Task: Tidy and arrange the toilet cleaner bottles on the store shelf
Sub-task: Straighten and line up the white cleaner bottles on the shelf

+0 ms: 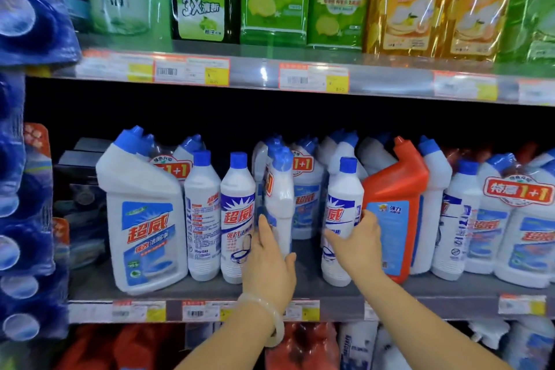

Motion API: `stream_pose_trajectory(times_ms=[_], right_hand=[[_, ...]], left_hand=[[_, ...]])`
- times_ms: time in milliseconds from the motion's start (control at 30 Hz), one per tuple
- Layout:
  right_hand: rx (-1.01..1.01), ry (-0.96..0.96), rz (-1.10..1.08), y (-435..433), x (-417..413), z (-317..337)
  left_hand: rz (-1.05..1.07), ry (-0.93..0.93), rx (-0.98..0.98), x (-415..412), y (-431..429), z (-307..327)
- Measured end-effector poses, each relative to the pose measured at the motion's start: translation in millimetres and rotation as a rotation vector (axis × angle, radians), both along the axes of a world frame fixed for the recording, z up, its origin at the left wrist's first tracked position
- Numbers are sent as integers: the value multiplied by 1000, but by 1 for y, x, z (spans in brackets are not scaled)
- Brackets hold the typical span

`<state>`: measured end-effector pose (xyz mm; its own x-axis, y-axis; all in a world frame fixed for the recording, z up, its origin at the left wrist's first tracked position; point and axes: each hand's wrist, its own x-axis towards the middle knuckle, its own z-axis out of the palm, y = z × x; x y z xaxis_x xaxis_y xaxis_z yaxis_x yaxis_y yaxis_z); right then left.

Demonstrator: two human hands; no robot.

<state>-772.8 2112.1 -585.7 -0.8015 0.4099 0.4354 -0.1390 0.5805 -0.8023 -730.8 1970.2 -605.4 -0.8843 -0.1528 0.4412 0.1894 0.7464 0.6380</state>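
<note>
White pack point(280, 189), left hand point(268, 267); bottle point(343, 198), right hand point(360, 246); shelf point(309, 281) gap between

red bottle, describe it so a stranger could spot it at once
On the middle shelf stands a row of white, blue-capped bottles. Just right of the right hand is the red bottle, the only one in front with a red body and cap.

Both bare forearms reach forward and upward. The left hand point(268, 261), a pale bangle point(274, 320) on its wrist, grips a wrapped bottle pack point(280, 198); the right hand point(357, 246) curls around a white bottle point(344, 204).
</note>
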Motion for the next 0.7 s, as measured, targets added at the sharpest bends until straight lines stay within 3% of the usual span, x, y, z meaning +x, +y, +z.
stream_pose_trajectory(times_ms=[200,467,600,700], right_hand=[[30,-67,-16,4,3,1],[73,-39,-84,0,2,-3],[130,258,-45,-1,12,5],[224,477,109,-9,23,26]], left_hand=[[72,-108,-102,-4,9,-11],[84,-228,109,-13,33,-9],[-28,-255,157,-18,43,-17],[-69,-194,33,-14,34,-14]])
